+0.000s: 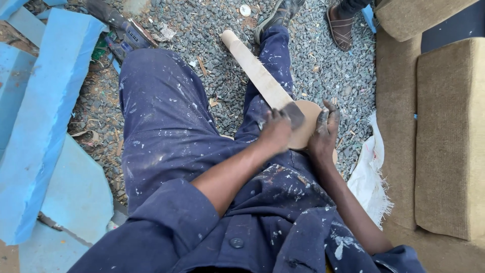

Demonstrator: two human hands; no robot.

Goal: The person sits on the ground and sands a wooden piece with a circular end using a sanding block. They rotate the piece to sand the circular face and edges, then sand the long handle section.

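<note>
Blue foam slabs (45, 116) fill the frame's left edge; tan upholstered cushions (449, 136) fill the right. Centre frame, a long pale wooden piece (257, 73) with a rounded end lies across the person's lap. The left hand (277, 130) presses a dark sanding pad (294, 114) onto it, fingers clamped. The right hand (324, 132) steadies the rounded end, fingers spread flat.

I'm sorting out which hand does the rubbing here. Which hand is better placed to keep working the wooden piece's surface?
Probably the left hand: it presses a dark pad onto the wooden piece where the handle meets the round end. The right hand lies along the round end's edge, steadying it.
</note>
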